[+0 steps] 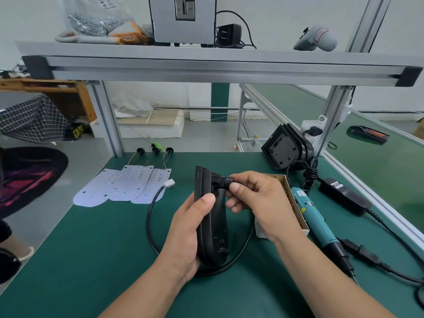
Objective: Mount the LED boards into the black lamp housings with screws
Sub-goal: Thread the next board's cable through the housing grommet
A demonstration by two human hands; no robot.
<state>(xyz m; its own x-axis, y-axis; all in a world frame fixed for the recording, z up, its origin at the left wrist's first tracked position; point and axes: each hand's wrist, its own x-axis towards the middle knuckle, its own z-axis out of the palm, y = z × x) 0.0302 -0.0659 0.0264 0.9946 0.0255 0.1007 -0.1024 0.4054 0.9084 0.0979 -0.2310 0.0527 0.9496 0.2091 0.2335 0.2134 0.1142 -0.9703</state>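
My left hand (pixel 187 235) grips a black lamp housing (pixel 212 223), held on edge above the green table. My right hand (pixel 257 200) pinches a black cable grommet (pixel 223 181) at the housing's upper side. From there a black cable (pixel 150 216) loops round under the housing and ends in a white plug (pixel 169 183). Three white LED boards (pixel 125 187) with thin wires lie overlapped on the table at the back left. A stack of black lamp housings (pixel 285 149) leans at the back right. A teal electric screwdriver (pixel 315 218) lies to the right of my hands.
A cardboard box (pixel 296 207) sits between my right hand and the screwdriver. A black power adapter (pixel 345 196) and its cords lie at the right. An aluminium frame shelf (pixel 206 65) spans overhead. Another person's foot (pixel 25 251) shows at the left edge.
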